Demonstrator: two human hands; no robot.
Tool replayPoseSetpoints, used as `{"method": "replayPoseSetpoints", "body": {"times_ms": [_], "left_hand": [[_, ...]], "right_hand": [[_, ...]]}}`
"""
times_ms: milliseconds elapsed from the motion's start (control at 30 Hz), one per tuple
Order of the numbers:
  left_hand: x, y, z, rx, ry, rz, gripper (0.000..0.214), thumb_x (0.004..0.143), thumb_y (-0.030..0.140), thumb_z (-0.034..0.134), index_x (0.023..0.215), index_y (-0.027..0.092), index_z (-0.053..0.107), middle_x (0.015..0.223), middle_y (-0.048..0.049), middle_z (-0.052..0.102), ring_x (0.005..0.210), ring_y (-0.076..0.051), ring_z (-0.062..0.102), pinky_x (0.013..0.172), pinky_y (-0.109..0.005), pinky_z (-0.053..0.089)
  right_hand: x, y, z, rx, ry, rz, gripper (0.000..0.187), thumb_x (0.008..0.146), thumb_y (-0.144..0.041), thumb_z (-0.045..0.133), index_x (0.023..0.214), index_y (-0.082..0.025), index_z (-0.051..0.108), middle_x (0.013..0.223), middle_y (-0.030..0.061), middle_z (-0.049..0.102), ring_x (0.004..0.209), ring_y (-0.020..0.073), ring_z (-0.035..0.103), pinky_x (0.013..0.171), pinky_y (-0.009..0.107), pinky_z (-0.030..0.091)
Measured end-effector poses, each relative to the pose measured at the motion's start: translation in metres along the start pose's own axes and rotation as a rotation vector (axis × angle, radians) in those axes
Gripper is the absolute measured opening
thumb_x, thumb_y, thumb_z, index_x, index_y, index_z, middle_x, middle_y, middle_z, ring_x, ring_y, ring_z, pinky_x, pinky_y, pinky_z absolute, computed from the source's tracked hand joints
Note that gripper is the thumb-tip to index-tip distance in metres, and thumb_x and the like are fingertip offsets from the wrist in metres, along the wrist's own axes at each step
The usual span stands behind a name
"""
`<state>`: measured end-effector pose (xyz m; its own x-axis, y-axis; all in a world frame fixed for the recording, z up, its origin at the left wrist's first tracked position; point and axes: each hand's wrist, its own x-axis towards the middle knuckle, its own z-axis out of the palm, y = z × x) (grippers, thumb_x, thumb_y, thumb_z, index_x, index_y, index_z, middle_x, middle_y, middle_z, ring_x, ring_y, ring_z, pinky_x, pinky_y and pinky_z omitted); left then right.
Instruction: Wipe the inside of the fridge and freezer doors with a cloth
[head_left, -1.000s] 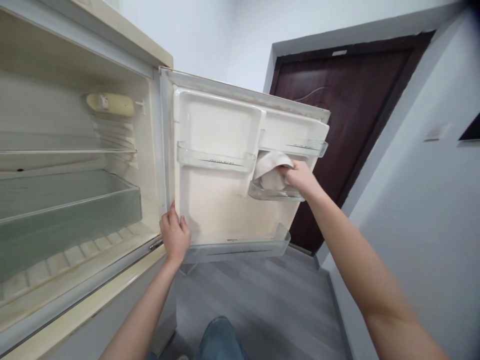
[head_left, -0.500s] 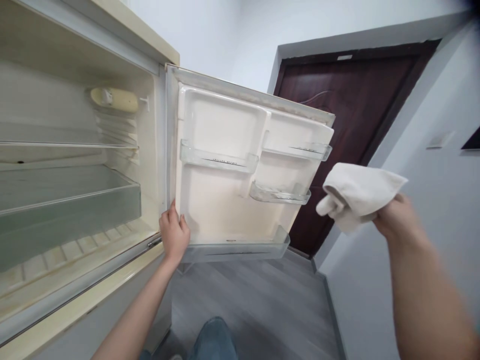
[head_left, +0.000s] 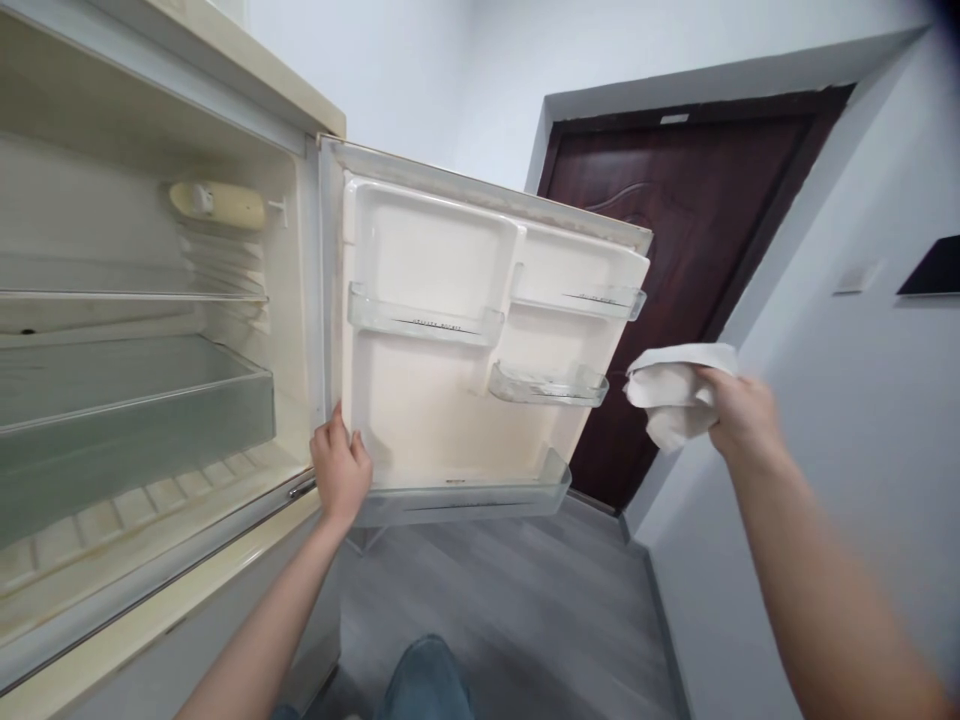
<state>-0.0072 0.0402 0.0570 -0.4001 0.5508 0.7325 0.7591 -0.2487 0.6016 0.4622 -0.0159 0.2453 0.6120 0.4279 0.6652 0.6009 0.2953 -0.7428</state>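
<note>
A cream fridge stands open at the left, its door (head_left: 442, 410) swung out toward me. My left hand (head_left: 339, 472) grips the door's lower inner corner by the hinge side. My right hand (head_left: 739, 415) is closed on a bunched white cloth (head_left: 670, 395), held in the air just right of the door's outer edge and level with the small clear door bin (head_left: 547, 385). Two upper door bins (head_left: 416, 322) and a long bottom bin (head_left: 465, 495) are clear plastic with nothing in them.
Inside the fridge are a glass shelf (head_left: 135, 297) and a clear drawer (head_left: 135, 410). A dark brown door (head_left: 690, 230) stands behind the fridge door. A white wall (head_left: 847, 400) runs along the right. Grey floor (head_left: 510, 610) lies below, with my knee (head_left: 427, 680) in view.
My right hand pulled the cloth out of the small door bin, swung it out to the right, and has now come back a little toward the door's edge. My left hand has kept its grip.
</note>
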Motion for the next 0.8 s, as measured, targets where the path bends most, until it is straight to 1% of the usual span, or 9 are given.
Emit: {"method": "replayPoseSetpoints", "body": {"times_ms": [67,100,167,267,400,500,633,700,800], "left_hand": [[0.0,0.0,0.0,-0.01,0.004,0.002,0.06,0.09,0.023,0.044,0.147,0.004,0.041,0.116,-0.0258,0.061,0.113,-0.039,0.058,0.101,-0.056,0.049],[0.0,0.0,0.0,-0.013,0.003,0.001,0.06,0.09,0.023,0.044,0.147,0.004,0.041,0.115,-0.0254,0.061,0.113,-0.039,0.058,0.101,-0.055,0.049],[0.0,0.0,0.0,-0.015,-0.001,-0.003,0.059,0.091,0.024,0.043,0.147,0.004,0.041,0.114,-0.0249,0.061,0.113,-0.038,0.058,0.101,-0.055,0.049],[0.0,0.0,0.001,-0.017,0.001,-0.009,0.059,0.091,0.025,0.042,0.146,0.005,0.042,0.114,-0.0248,0.061,0.113,-0.038,0.058,0.101,-0.055,0.049],[0.0,-0.001,0.004,-0.029,0.009,-0.023,0.059,0.091,0.027,0.043,0.146,0.005,0.043,0.115,-0.0248,0.062,0.114,-0.038,0.058,0.102,-0.055,0.048],[0.0,-0.002,0.006,-0.033,0.013,-0.03,0.06,0.09,0.028,0.043,0.146,0.006,0.043,0.115,-0.0241,0.062,0.114,-0.038,0.057,0.102,-0.055,0.048],[0.0,-0.001,0.007,-0.057,0.031,-0.038,0.06,0.089,0.028,0.044,0.146,0.009,0.044,0.115,-0.0225,0.062,0.112,-0.036,0.057,0.102,-0.055,0.047],[-0.001,0.0,0.007,-0.059,0.031,-0.041,0.059,0.089,0.028,0.044,0.145,0.009,0.044,0.114,-0.0227,0.062,0.112,-0.036,0.057,0.101,-0.055,0.048],[0.0,-0.001,0.008,-0.055,0.026,-0.03,0.059,0.09,0.028,0.043,0.146,0.008,0.044,0.114,-0.0234,0.062,0.112,-0.036,0.057,0.101,-0.055,0.048]], "right_hand": [[-0.006,-0.016,0.019,-0.116,-0.054,-0.033,0.013,0.076,-0.032,0.06,0.074,-0.02,0.064,0.072,0.0071,0.065,0.067,0.0232,0.063,0.059,0.035,0.048],[-0.011,-0.024,0.027,-0.214,-0.113,-0.123,0.015,0.078,-0.031,0.059,0.077,-0.019,0.067,0.077,0.0077,0.067,0.072,0.0243,0.064,0.064,0.036,0.049],[-0.018,-0.036,0.042,-0.468,-0.23,-0.397,0.022,0.082,-0.025,0.052,0.087,-0.016,0.071,0.095,0.0114,0.071,0.085,0.027,0.066,0.073,0.037,0.051],[-0.025,-0.045,0.057,-0.798,-0.29,-0.782,0.035,0.085,-0.018,0.048,0.108,-0.009,0.072,0.119,0.0183,0.068,0.104,0.0319,0.063,0.086,0.041,0.051],[-0.024,-0.045,0.069,-1.007,-0.413,-1.104,0.038,0.092,-0.015,0.044,0.119,-0.007,0.07,0.133,0.0184,0.065,0.127,0.0356,0.053,0.096,0.044,0.047],[-0.019,-0.045,0.077,-1.034,-0.56,-1.074,0.039,0.093,-0.013,0.041,0.118,-0.008,0.07,0.143,0.0167,0.06,0.139,0.0319,0.046,0.104,0.043,0.043],[-0.017,-0.051,0.086,-1.011,-0.797,-0.682,0.036,0.093,-0.022,0.041,0.106,-0.014,0.074,0.115,0.0154,0.074,0.111,0.0292,0.067,0.089,0.037,0.049],[-0.021,-0.054,0.088,-0.942,-0.822,-0.508,0.035,0.092,-0.025,0.042,0.101,-0.017,0.075,0.102,0.0133,0.077,0.094,0.0285,0.07,0.078,0.034,0.049],[-0.028,-0.059,0.09,-0.808,-0.775,-0.423,0.028,0.087,-0.025,0.047,0.092,-0.019,0.075,0.093,0.0117,0.076,0.085,0.0273,0.069,0.07,0.031,0.046]]}}
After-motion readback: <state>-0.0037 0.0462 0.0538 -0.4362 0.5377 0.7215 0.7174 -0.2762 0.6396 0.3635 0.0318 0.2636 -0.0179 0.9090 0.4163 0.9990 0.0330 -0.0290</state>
